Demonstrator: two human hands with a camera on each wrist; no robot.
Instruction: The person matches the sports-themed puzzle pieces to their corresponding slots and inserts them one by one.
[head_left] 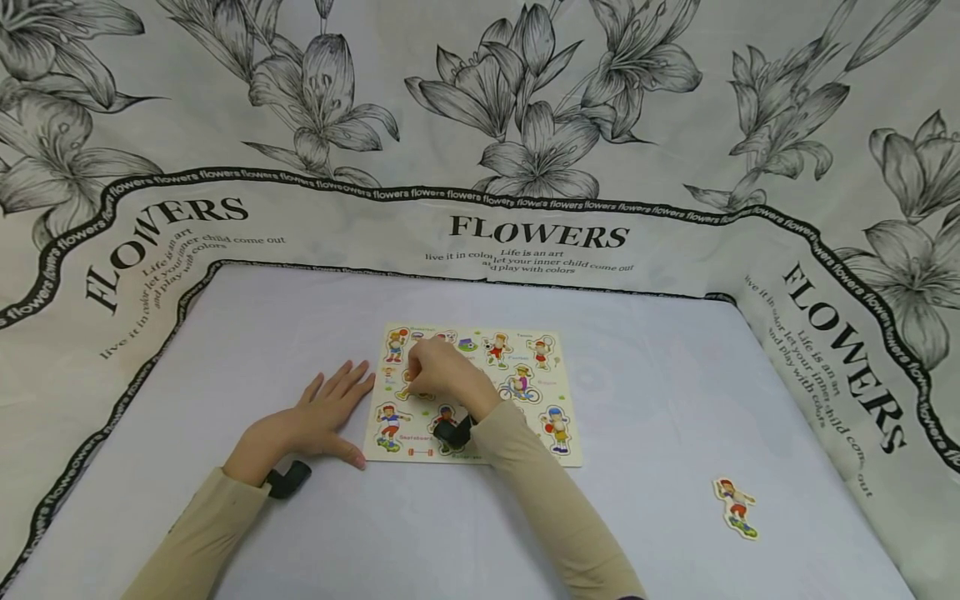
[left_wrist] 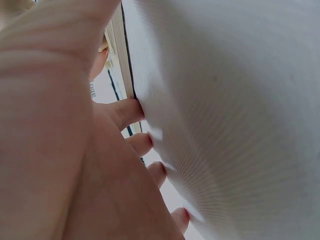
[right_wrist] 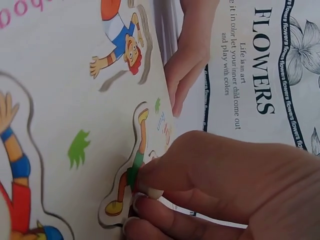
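Note:
A pale puzzle board (head_left: 555, 393) with pictures of children at sports lies on the table. My right hand (head_left: 446, 371) is over its left part. In the right wrist view, thumb and fingers pinch a small pale knob on a runner puzzle piece (right_wrist: 134, 171) with green shorts and yellow shoes; the fingers hide the runner's upper body. My left hand (head_left: 311, 427) rests on the table with fingers spread, thumb and index finger by the board's left edge. A loose skateboarder puzzle piece (head_left: 736, 508) lies apart from the board, at the right.
White cloth covers the table (head_left: 645, 383). Behind and at both sides rises a flower-printed cloth (head_left: 540, 167) with black lettering. Other figures, such as a cyclist piece (head_left: 521, 385) and a ball player piece (head_left: 557, 429), are on the board.

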